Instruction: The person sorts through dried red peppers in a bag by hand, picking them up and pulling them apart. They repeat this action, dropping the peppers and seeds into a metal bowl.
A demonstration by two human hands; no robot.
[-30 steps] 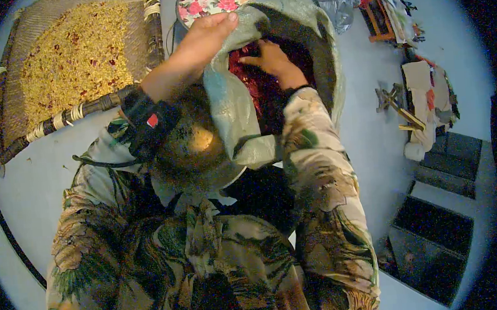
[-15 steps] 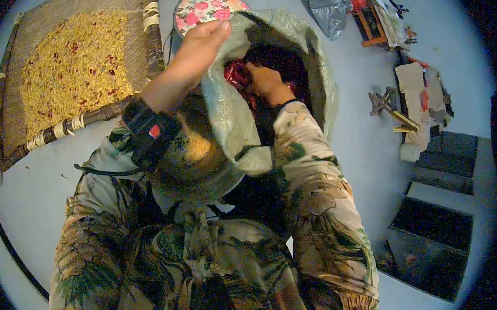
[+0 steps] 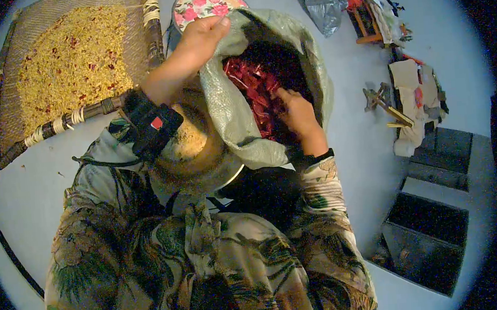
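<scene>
My left hand (image 3: pixel 201 43) is closed on the near-left rim of a pale green woven sack (image 3: pixel 222 111), with thumb and fingers pinching the folded edge. Inside the sack lie shiny dark red pieces that look like dried chillies (image 3: pixel 255 91). My right hand (image 3: pixel 298 114) is in the sack's mouth at the right side, its fingers bent in against the dried chillies; its fingertips are partly hidden among them. Under my left forearm stands a round metal pot (image 3: pixel 217 166), with a pale yellowish patch inside it.
A framed woven tray (image 3: pixel 84 117) at the left holds yellow seeds (image 3: pixel 74 57) with red bits. Behind the sack is a floral round stool top (image 3: pixel 206 2). To the right are a grey plastic bag (image 3: pixel 324 5), a small wooden stand (image 3: pixel 378 98), cardboard (image 3: pixel 409 103) and dark panels (image 3: pixel 428 217).
My right hand has shifted right and towards me inside the sack, uncovering more of the red chillies. My left hand keeps its hold on the rim.
</scene>
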